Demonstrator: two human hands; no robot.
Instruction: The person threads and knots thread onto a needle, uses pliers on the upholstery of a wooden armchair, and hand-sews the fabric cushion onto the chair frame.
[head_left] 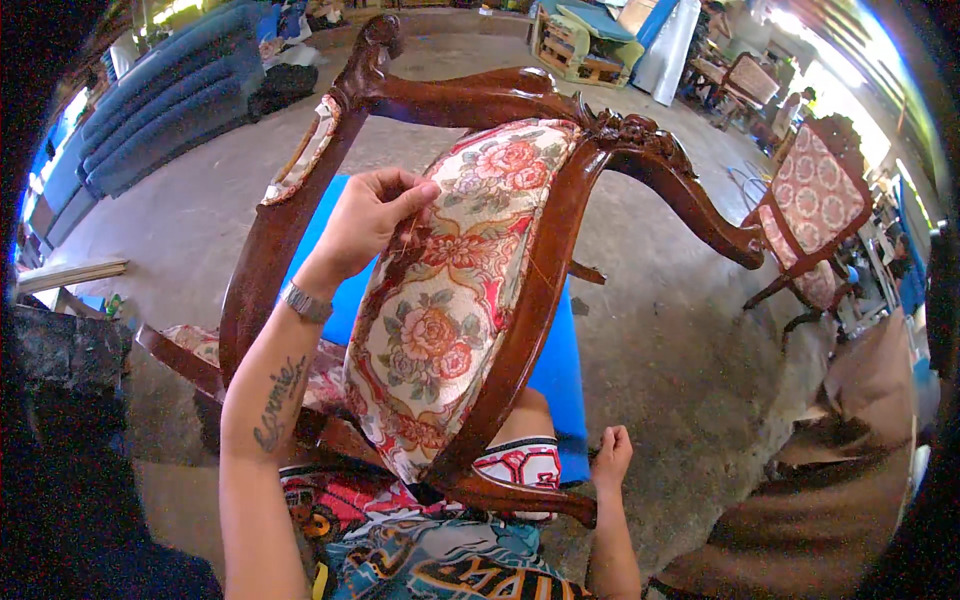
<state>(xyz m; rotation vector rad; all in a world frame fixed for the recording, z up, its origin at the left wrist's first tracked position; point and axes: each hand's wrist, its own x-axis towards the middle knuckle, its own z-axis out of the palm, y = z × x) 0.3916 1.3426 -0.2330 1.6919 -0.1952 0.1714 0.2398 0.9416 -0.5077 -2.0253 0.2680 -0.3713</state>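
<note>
A carved dark-wood chair frame [557, 330] lies tipped across my lap, with a floral upholstered panel [430, 360] facing up. My left hand [385, 215] is pinched at the panel’s upper left edge, where loose threads show; whatever is between thumb and finger is too small to make out. My right hand [610, 460] is closed beside the frame’s lower right end, raised off it, its contents hidden. A blue sheet or board [570, 395] lies behind the chair, around my legs. A narrow padded armrest [305, 155] is on the frame’s left member.
Blue sofa pieces [170, 110] stand at back left, pallets with cushions [585, 55] at the back. A second upholstered chair [810, 200] stands at right on the concrete floor [660, 330]. Brown material [800, 500] lies at lower right, boards [70, 275] at left. More chairs are farther back.
</note>
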